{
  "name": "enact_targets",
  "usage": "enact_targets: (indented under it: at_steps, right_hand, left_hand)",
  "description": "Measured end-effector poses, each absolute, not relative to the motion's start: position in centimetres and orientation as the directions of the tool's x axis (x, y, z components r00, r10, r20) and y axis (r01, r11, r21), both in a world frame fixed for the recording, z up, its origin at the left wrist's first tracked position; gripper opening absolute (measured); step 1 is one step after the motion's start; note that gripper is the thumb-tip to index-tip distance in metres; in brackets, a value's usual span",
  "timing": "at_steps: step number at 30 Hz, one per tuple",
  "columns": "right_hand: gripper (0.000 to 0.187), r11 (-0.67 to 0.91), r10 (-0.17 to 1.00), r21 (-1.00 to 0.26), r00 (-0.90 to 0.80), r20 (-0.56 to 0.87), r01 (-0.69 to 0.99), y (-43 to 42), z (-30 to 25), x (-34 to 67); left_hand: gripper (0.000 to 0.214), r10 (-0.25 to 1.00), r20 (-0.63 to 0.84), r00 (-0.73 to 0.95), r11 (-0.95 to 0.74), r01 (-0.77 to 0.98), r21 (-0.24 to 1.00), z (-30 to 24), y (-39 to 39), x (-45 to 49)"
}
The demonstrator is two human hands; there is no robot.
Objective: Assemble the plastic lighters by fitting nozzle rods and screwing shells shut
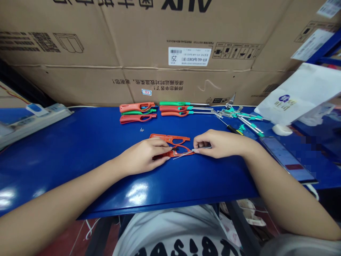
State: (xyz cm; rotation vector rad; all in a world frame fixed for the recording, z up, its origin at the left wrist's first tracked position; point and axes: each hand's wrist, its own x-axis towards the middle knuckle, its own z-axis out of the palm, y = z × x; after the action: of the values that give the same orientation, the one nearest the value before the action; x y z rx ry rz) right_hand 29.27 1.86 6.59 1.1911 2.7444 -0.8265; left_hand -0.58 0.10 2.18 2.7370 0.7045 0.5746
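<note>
My left hand (146,154) is closed on an orange lighter shell half (182,150) that lies near the middle of the blue table, its hollow side up. A small dark piece (174,149) shows at my left fingertips. My right hand (206,144) pinches a slim grey metal tool (183,155), its thin tip pointing left across the shell; its exact kind is unclear. A second orange lighter shell half (172,138) lies just behind the first, partly covered by my left hand.
Orange and green lighter handles (137,113) lie in a stack at the back, beside lighters with metal tubes (198,108). Loose tubes and teal parts (249,122), a yellow-and-black screwdriver (234,130) and a phone (286,160) lie right. A power strip (34,121) is left; small screws (142,130) lie nearby.
</note>
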Motion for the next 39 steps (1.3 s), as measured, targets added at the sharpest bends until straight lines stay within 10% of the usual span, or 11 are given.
enact_targets:
  at_steps: [39]
  right_hand:
    - [0.014,0.593,0.636,-0.471,-0.739,-0.222,0.653,2.19,6.43,29.72]
  left_hand:
    - [0.029,0.557,0.208,0.804,-0.817,0.486,0.31,2.26,-0.15,-0.4]
